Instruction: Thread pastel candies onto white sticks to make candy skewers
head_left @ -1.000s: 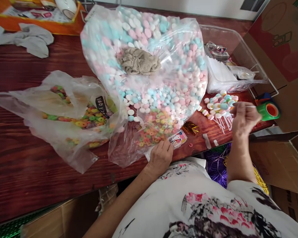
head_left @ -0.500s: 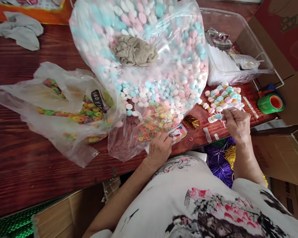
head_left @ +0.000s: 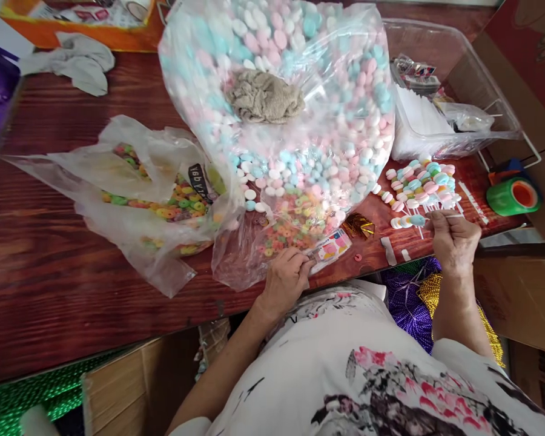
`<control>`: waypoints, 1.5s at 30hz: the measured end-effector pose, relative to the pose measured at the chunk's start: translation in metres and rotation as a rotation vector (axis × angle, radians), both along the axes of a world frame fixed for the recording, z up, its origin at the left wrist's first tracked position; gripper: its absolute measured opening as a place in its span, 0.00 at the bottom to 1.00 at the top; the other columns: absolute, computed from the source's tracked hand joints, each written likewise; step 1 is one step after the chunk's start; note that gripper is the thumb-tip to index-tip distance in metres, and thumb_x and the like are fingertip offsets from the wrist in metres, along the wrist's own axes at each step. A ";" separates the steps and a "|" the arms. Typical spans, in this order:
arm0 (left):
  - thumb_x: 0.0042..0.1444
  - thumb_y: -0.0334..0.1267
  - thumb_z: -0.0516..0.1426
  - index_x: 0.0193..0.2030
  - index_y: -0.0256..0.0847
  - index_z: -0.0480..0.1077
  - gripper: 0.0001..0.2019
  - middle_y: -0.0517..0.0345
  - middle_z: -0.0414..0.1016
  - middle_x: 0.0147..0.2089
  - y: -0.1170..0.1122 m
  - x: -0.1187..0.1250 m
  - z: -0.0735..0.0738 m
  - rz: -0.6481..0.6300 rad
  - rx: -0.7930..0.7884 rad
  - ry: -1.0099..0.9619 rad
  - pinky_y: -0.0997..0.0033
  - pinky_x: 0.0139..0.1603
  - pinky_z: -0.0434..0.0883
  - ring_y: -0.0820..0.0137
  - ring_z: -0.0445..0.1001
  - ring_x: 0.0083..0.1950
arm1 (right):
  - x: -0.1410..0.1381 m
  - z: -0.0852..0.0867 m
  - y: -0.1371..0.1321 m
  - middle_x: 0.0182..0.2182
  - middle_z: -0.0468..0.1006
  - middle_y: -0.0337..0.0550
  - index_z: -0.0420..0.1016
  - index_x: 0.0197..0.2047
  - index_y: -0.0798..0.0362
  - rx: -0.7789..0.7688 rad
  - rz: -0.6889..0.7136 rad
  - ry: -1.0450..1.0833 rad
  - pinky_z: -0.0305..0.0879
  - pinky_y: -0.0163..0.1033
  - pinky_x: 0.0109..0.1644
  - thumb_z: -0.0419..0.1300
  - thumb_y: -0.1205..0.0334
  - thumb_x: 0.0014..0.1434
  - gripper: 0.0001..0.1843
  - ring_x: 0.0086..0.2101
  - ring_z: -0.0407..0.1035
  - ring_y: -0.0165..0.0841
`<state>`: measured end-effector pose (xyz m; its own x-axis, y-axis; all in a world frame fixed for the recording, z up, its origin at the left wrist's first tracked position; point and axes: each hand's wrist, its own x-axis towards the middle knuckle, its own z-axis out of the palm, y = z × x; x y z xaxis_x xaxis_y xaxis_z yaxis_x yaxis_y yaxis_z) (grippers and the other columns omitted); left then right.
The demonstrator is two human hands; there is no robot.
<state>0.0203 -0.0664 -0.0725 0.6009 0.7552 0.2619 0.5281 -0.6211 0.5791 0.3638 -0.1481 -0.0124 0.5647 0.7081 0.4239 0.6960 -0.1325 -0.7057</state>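
My right hand (head_left: 456,242) pinches the end of a thin white stick threaded with a few white and blue marshmallows (head_left: 407,221). Just behind it lies a pile of finished-looking marshmallow sticks (head_left: 424,183) in pink, white, blue and some yellow. At the table's front edge, my left hand (head_left: 285,277) has its fingers closed on the near end of a small clear packet with a colourful print (head_left: 330,247). Beside that hand is a clear bag of ring-shaped cereal (head_left: 295,221), backed by a large bag of pastel marshmallows (head_left: 277,163).
A brown cloth (head_left: 266,97) rests on the marshmallow bag. Left of it lies another cereal bag (head_left: 163,206). A clear plastic bin (head_left: 481,136), green tape (head_left: 511,197) and gold tinsel (head_left: 360,226) are to the right. Purple and gold beads (head_left: 406,300) hang below the edge.
The view has shifted, so the table scene sits farther right. My right hand still holds the marshmallow stick, now turned more level, and my left hand stays at the packet.
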 end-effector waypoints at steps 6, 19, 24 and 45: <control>0.60 0.37 0.62 0.30 0.39 0.70 0.09 0.59 0.71 0.30 0.009 -0.006 -0.001 0.044 -0.148 -0.132 0.70 0.34 0.67 0.70 0.71 0.33 | -0.021 0.023 -0.004 0.21 0.76 0.36 0.81 0.29 0.53 0.360 -0.030 0.289 0.61 0.33 0.22 0.65 0.61 0.58 0.08 0.19 0.66 0.25; 0.60 0.38 0.62 0.29 0.39 0.69 0.10 0.60 0.71 0.30 0.010 -0.008 -0.005 0.018 -0.132 -0.163 0.71 0.34 0.67 0.71 0.71 0.33 | -0.086 0.000 0.020 0.18 0.73 0.37 0.80 0.27 0.53 0.320 0.281 0.898 0.54 0.30 0.17 0.67 0.56 0.57 0.12 0.18 0.63 0.24; 0.61 0.37 0.61 0.31 0.39 0.69 0.09 0.59 0.72 0.31 0.010 -0.009 -0.008 -0.027 -0.032 -0.153 0.71 0.34 0.68 0.71 0.71 0.33 | -0.092 -0.008 0.023 0.19 0.74 0.37 0.82 0.30 0.52 0.237 0.347 0.910 0.55 0.30 0.18 0.65 0.56 0.59 0.11 0.18 0.63 0.24; 0.63 0.32 0.57 0.32 0.40 0.67 0.07 0.55 0.72 0.33 0.025 -0.018 -0.007 -0.270 0.106 -0.107 0.68 0.38 0.69 0.68 0.70 0.37 | -0.083 0.001 0.033 0.19 0.75 0.40 0.82 0.28 0.52 0.284 0.525 0.846 0.63 0.36 0.25 0.67 0.55 0.58 0.11 0.21 0.67 0.30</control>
<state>0.0021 -0.0414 -0.0795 0.7412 0.5367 0.4031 0.2752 -0.7907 0.5469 0.2811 -0.1155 -0.0117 0.4045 0.8871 0.2223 -0.1206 0.2926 -0.9486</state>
